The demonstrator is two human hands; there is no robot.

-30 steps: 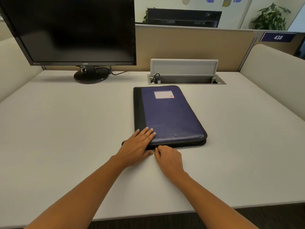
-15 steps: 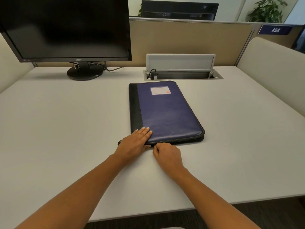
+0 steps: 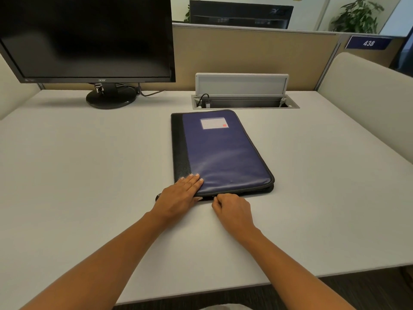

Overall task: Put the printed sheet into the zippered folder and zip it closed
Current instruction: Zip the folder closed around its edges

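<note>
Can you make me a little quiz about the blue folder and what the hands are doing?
1. True or false: the folder is lying flat with its cover closed.
2. Which hand presses flat on the folder's near corner? A) left hand B) right hand
3. Fill in: behind the folder, on the far left of the desk, stands a dark ____.

Key
1. True.
2. A. The left hand lies flat on the cover; the right hand is curled at the folder's near edge, fingertips pinched there, maybe on the zipper pull, which is too small to see.
3. Monitor.
</note>
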